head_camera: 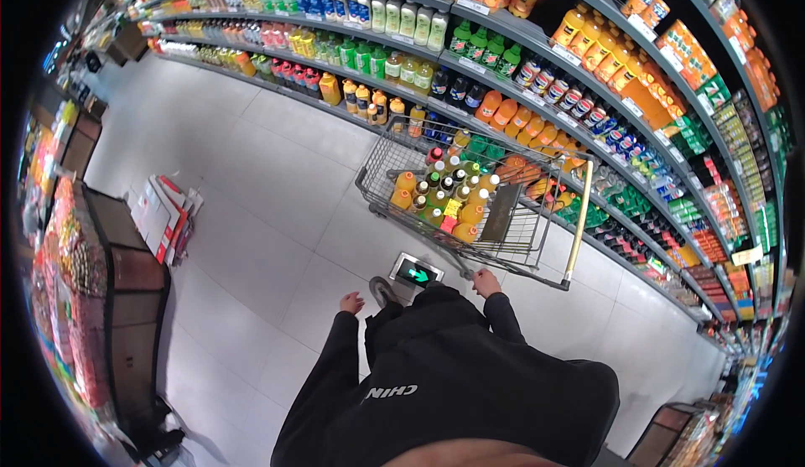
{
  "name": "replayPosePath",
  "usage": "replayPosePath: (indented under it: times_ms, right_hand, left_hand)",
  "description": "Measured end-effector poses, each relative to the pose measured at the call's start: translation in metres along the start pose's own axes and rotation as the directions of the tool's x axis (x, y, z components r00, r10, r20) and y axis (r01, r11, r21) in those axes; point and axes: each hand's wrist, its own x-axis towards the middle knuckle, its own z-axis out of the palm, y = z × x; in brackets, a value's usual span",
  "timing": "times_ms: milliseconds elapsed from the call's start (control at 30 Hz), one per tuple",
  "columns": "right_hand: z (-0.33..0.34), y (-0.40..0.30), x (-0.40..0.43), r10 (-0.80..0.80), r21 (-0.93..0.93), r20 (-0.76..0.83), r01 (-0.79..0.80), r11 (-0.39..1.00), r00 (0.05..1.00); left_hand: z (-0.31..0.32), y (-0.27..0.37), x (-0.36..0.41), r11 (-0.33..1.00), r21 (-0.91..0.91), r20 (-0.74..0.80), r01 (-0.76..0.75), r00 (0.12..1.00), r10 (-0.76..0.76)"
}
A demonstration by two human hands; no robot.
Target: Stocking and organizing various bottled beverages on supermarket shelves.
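Observation:
My left hand (352,303) hangs beside my body above the floor, holding nothing, with its fingers loosely apart. My right hand (486,283) is curled near the lower side of a wire shopping cart (402,212); whether it touches the frame is hidden. Inside the cart stand several bottles of orange drink (470,213) and several dark-capped bottles (447,183), with a yellow-and-pink tag (451,209) among them. A folded child-seat panel (501,212) lies at the cart's rear. The cart's yellowish handle bar (579,218) is to the right, apart from both hands.
Shelves of bottled drinks (352,55) curve along the far side, close behind the cart. A lit green arrow sign (417,272) is set in the tiled floor (251,215). At left stand a display bin (135,291) of packaged goods and a stack of flattened cartons (162,218).

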Motion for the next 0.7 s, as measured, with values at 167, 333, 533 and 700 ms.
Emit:
replayPosePath:
  times_ms: [167, 333, 533, 700]
  right_hand:
    - [0.034, -0.029, -0.003, -0.068, 0.063, 0.131, 0.060, 0.996, 0.989]
    - [0.043, -0.067, -0.008, -0.148, 0.036, 0.203, 0.144, 0.989, 0.968]
    - [0.050, -0.082, 0.010, -0.186, -0.006, 0.186, 0.191, 0.982, 0.965]
    - [0.046, -0.109, 0.038, -0.195, 0.000, 0.249, 0.201, 0.980, 0.949]
  left_hand:
    - [-0.082, 0.013, 0.011, 0.999, -0.035, -0.173, 0.016, 0.985, -0.022]
    - [-0.077, 0.005, 0.016, 0.995, 0.015, -0.101, 0.103, 0.990, -0.101]
    - [0.014, 0.006, 0.008, 0.959, 0.278, 0.157, 0.047, 0.983, -0.094]
    - [0.066, 0.033, 0.020, 0.734, 0.603, 0.341, -0.313, 0.933, 0.117]
